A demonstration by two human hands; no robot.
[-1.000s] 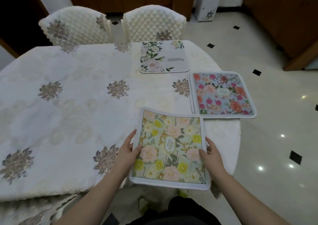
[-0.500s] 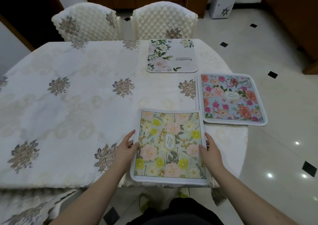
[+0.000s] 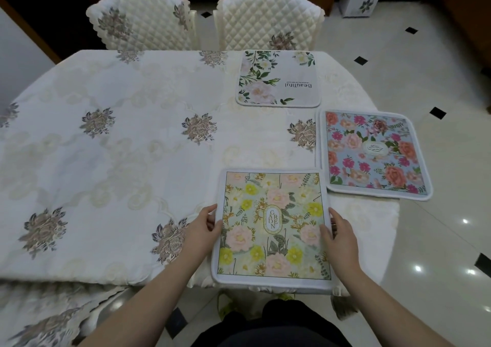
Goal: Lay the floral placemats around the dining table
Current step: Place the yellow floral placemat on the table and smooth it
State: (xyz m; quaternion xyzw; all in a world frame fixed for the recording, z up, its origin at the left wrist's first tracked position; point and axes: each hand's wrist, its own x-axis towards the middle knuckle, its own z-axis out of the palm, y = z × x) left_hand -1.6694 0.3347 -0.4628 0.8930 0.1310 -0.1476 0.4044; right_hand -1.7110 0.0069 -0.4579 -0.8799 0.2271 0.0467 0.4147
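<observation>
Settling onto the surface (image 3: 132, 160) since a second ago, the yellow-and-pink "Garden" placemat (image 3: 273, 227) now lies flatter at the near edge, its near rim slightly overhanging, with the left hand (image 3: 202, 230) pinching its left border and the right hand (image 3: 342, 236) pinching its right border, thumbs on top. That suggests this mat is nearly placed and ready to be let go. Counted, three floral placemats are out: this one, the blue-and-pink placemat (image 3: 372, 155) at the right edge, and the white "Beautiful" placemat (image 3: 279, 81) on the far side before two quilted chairs (image 3: 268, 17).
</observation>
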